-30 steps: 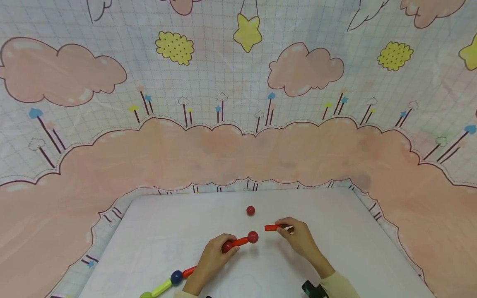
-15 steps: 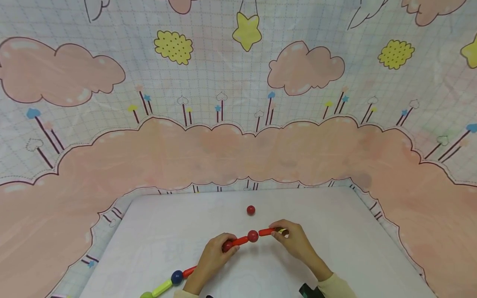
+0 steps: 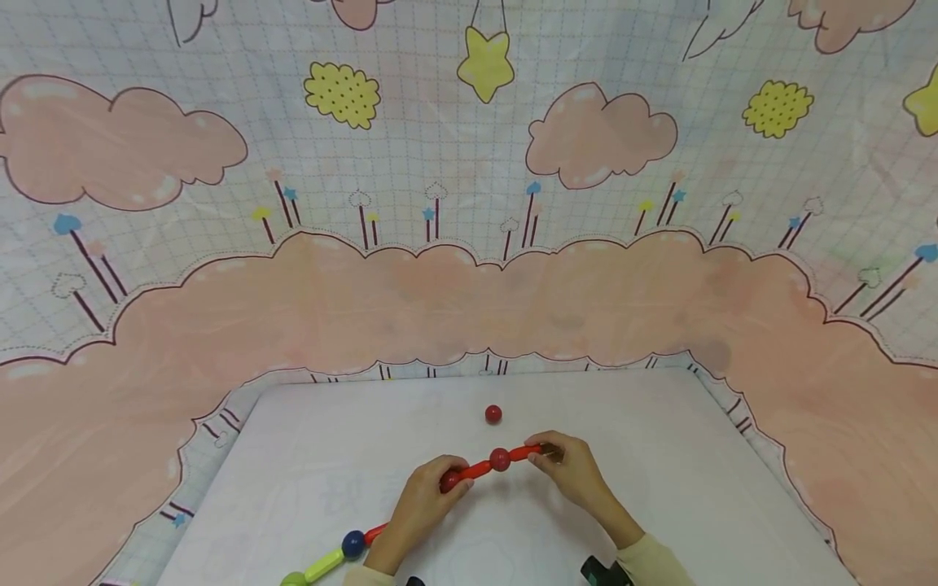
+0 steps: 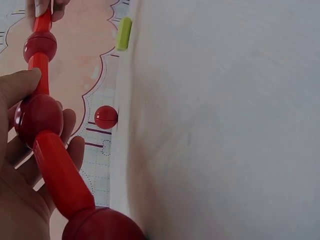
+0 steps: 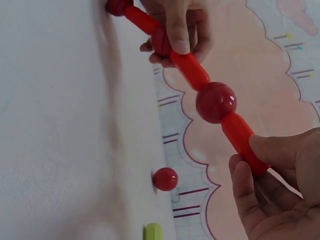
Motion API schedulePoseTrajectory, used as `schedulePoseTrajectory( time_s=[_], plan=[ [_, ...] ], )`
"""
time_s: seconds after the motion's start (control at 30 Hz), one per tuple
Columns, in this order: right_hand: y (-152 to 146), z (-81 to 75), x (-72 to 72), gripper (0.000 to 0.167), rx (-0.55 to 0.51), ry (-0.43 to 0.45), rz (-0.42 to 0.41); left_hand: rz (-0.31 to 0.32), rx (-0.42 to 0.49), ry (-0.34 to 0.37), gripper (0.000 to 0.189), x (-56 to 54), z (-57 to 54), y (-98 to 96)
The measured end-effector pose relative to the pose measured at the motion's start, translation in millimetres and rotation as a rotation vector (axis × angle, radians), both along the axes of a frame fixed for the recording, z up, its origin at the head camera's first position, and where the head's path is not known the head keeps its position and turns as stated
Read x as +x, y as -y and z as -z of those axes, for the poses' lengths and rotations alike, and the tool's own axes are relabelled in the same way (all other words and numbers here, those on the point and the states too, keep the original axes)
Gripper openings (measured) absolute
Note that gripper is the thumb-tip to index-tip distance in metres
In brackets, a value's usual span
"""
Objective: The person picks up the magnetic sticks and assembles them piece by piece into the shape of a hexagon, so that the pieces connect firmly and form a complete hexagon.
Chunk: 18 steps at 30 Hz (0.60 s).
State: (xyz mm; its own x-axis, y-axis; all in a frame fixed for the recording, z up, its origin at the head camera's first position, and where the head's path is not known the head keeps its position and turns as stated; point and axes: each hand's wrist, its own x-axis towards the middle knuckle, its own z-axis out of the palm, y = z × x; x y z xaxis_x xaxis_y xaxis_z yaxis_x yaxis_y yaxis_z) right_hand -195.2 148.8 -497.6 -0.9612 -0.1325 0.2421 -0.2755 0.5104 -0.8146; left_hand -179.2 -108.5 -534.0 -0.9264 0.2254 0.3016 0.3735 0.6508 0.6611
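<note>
A chain of red balls and red rods runs up from the left. My left hand grips it around a red ball and the rod beyond it. At that rod's far end sits another red ball. My right hand pinches a red rod between thumb and fingers, and the rod's tip meets this ball. In the head view, a blue ball and a yellow-green rod form the chain's lower part; my left forearm hides some of it.
A loose red ball lies on the white table beyond my hands. Near it in the left wrist view is a loose yellow-green rod. A patterned cloth with pink clouds hangs behind the table.
My right hand has moved left with the red rod, whose tip now meets the chain's end ball. The left hand has barely shifted. The loose red ball stays put.
</note>
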Motion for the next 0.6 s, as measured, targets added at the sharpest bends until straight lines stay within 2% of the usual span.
schedulePoseTrajectory(
  time_s=[0.13, 0.3, 0.6],
  plan=[
    [0, 1.8, -3.9, 0.021, -0.022, -0.006, 0.021, 0.001, -0.021, 0.046, 0.024, 0.6, -3.1, 0.5],
    [-1, 5.0, -9.0, 0.021, -0.033, 0.012, 0.040, 0.022, -0.126, 0.106, 0.037, 5.1, -10.7, 8.0],
    [-7, 12.9, -15.3, 0.023, -0.016, 0.002, 0.073, -0.024, -0.242, 0.196, 0.040, 11.4, -18.6, 47.3]
  ],
)
